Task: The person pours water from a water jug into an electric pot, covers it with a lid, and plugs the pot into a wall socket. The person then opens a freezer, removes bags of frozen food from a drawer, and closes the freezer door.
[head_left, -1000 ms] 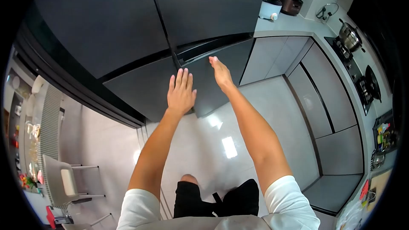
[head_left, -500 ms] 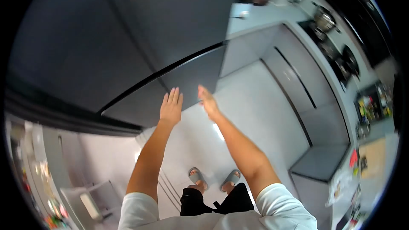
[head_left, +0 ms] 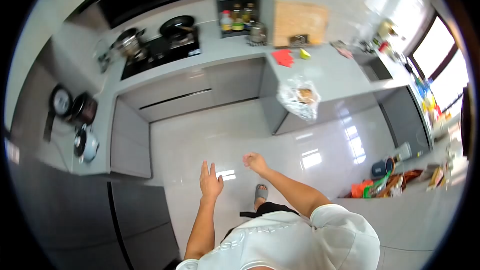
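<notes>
My left hand [head_left: 211,184] is held out over the pale tiled floor, its fingers spread and nothing in it. Level with my chest, my right hand [head_left: 256,162] reaches forward with slightly bent fingers; it looks empty too. Both hands hang in the air, apart from each other and touching nothing. Beyond them, a clear plastic bag [head_left: 300,97] with something brown inside lies at the counter's edge. Behind the bag are a flat red piece [head_left: 283,58] and a small yellow-green item [head_left: 304,54].
A steel pot [head_left: 129,42] and a black pan [head_left: 176,26] sit on the stove [head_left: 160,56]. Bottles fill a rack [head_left: 237,17] beside a wooden board [head_left: 300,22]. The sink [head_left: 372,67] is right; a rice cooker [head_left: 86,144] and the dark fridge [head_left: 60,215] are left.
My view has swung right, from the dark fridge front to the kitchen counters. Both hands stay raised and empty; the left fingers are now more spread. Only one slippered foot shows now.
</notes>
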`<action>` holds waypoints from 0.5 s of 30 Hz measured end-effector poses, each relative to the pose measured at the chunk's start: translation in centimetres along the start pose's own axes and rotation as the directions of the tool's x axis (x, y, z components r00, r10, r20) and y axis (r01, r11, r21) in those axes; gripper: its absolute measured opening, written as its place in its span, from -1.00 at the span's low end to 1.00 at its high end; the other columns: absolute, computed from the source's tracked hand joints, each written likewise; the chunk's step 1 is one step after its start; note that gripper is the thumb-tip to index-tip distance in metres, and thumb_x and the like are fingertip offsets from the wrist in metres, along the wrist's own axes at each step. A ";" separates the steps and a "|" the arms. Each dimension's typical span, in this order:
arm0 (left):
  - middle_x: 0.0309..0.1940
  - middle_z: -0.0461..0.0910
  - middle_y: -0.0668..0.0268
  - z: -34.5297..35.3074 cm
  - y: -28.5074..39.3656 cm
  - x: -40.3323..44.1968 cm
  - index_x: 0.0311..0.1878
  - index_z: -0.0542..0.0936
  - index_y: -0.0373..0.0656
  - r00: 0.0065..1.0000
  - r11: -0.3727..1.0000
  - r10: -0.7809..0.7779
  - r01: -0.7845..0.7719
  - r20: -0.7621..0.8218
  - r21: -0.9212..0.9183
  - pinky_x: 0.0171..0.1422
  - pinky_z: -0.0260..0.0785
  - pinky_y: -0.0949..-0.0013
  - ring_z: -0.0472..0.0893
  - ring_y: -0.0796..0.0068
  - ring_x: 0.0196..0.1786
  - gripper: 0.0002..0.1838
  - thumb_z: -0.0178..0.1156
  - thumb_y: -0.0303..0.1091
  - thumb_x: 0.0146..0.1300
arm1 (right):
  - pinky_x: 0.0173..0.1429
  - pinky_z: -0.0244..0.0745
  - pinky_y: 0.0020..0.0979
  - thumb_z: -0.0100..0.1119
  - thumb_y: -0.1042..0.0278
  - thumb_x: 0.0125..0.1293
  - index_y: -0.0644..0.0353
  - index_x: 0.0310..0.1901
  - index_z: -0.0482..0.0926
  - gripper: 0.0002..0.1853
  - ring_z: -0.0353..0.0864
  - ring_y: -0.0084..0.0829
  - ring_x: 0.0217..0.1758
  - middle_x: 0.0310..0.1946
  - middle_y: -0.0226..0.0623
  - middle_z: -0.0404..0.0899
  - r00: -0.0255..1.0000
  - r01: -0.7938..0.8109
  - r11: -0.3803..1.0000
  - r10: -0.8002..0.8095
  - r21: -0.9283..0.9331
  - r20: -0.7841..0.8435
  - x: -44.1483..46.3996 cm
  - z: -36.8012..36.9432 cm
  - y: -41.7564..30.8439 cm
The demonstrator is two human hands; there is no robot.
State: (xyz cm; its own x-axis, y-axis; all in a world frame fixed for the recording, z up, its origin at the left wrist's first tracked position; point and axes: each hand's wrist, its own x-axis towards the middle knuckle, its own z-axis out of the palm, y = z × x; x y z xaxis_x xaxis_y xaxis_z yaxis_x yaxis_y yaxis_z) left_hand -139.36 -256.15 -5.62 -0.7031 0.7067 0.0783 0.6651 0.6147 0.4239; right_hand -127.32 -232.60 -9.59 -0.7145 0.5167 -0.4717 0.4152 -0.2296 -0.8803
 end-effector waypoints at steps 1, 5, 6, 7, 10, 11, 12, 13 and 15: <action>0.66 0.15 -0.30 0.7 2.7 3.1 0.51 0.47 -0.35 0.999 0.999 0.033 -0.032 0.032 -0.042 0.64 0.28 -0.11 0.28 -0.29 0.65 -0.27 0.42 -0.31 0.30 | -0.09 0.63 -0.42 0.15 0.31 0.58 0.25 0.10 0.73 -0.73 0.77 -0.47 -0.15 -0.08 -0.36 0.79 0.998 0.022 0.999 -0.020 0.030 -0.065 1.0 -3.6 -1.0; 0.65 0.20 -0.26 4.6 13.3 14.7 0.53 0.47 -0.27 0.982 0.986 0.162 -0.155 0.099 -0.067 0.62 0.31 -0.07 0.32 -0.27 0.62 -0.30 0.39 -0.30 0.36 | -0.01 0.69 -0.34 0.21 0.44 0.46 0.23 0.04 0.72 -0.79 0.78 -0.36 -0.20 -0.14 -0.22 0.79 0.925 0.208 0.968 -0.242 -0.144 -0.293 5.7 -18.1 -2.8; 0.65 0.20 -0.26 6.0 15.4 16.7 0.53 0.47 -0.27 0.976 0.983 0.179 -0.172 0.123 -0.067 0.62 0.31 -0.07 0.32 -0.27 0.62 -0.30 0.39 -0.30 0.36 | -0.01 0.69 -0.34 0.21 0.44 0.46 0.23 0.04 0.72 -0.79 0.78 -0.36 -0.20 -0.14 -0.22 0.79 0.922 0.192 0.973 -0.223 -0.129 -0.315 5.9 -20.8 -3.2; 0.64 0.20 -0.27 7.3 17.2 18.8 0.54 0.46 -0.24 0.967 0.968 0.227 -0.211 0.113 -0.135 0.63 0.30 -0.08 0.32 -0.28 0.62 -0.31 0.37 -0.29 0.37 | 0.02 0.69 -0.31 0.26 0.45 0.40 0.20 0.04 0.72 -0.78 0.78 -0.29 -0.20 -0.13 -0.18 0.79 0.834 0.226 0.956 -0.288 -0.185 -0.470 5.9 -23.3 -4.3; 0.64 0.21 -0.27 11.4 22.6 25.6 0.56 0.46 -0.18 0.951 0.925 0.269 -0.210 0.155 -0.318 0.65 0.26 -0.11 0.31 -0.30 0.62 -0.32 0.35 -0.26 0.41 | 0.12 0.66 -0.23 0.36 0.46 0.30 0.13 0.08 0.71 -0.70 0.77 -0.15 -0.08 -0.03 -0.11 0.76 0.630 0.234 0.908 -0.414 -0.348 -0.657 6.9 -30.0 -7.2; 0.64 0.22 -0.25 12.5 24.1 27.7 0.58 0.45 -0.13 0.947 0.890 0.260 -0.160 0.188 -0.426 0.66 0.24 -0.12 0.29 -0.31 0.63 -0.32 0.35 -0.25 0.42 | 0.20 0.64 -0.19 0.41 0.46 0.26 0.09 0.12 0.71 -0.63 0.75 -0.09 0.04 0.05 -0.09 0.74 0.538 0.221 0.860 -0.500 -0.459 -0.679 7.3 -31.6 -8.1; 0.64 0.22 -0.25 13.4 25.7 29.5 0.58 0.45 -0.13 0.941 0.890 0.266 -0.155 0.210 -0.430 0.66 0.24 -0.12 0.29 -0.31 0.63 -0.32 0.35 -0.25 0.42 | 0.20 0.64 -0.19 0.41 0.46 0.26 0.09 0.12 0.71 -0.63 0.75 -0.09 0.04 0.05 -0.09 0.74 0.540 0.200 0.870 -0.482 -0.451 -0.690 7.6 -33.1 -9.1; 0.66 0.20 -0.21 14.1 27.5 31.5 0.60 0.44 -0.08 0.934 0.881 0.289 -0.175 0.208 -0.441 0.67 0.22 -0.13 0.27 -0.32 0.64 -0.31 0.34 -0.23 0.43 | 0.31 0.58 -0.15 0.45 0.45 0.23 0.05 0.17 0.70 -0.56 0.66 -0.06 0.19 0.17 -0.07 0.67 0.526 0.162 0.818 -0.545 -0.552 -0.653 8.4 -34.6 -10.2; 0.73 0.10 -0.08 16.3 30.2 35.8 0.65 0.40 -0.01 0.909 0.861 0.350 -0.215 0.228 -0.461 0.70 0.17 -0.15 0.22 -0.34 0.66 -0.27 0.35 -0.22 0.44 | 0.52 0.41 0.01 0.50 0.38 0.22 0.03 0.30 0.68 -0.44 0.44 0.09 0.46 0.42 0.02 0.48 0.549 0.056 0.697 -0.620 -0.715 -0.561 10.8 -36.7 -11.8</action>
State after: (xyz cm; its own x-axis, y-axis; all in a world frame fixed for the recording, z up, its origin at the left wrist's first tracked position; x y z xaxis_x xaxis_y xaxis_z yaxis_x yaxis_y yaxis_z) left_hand -140.37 -206.55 -4.68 -0.3488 0.9371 0.0133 0.6079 0.2154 0.7642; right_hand -119.26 -194.03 -2.49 -0.3340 0.8884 0.3149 0.6519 0.4590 -0.6036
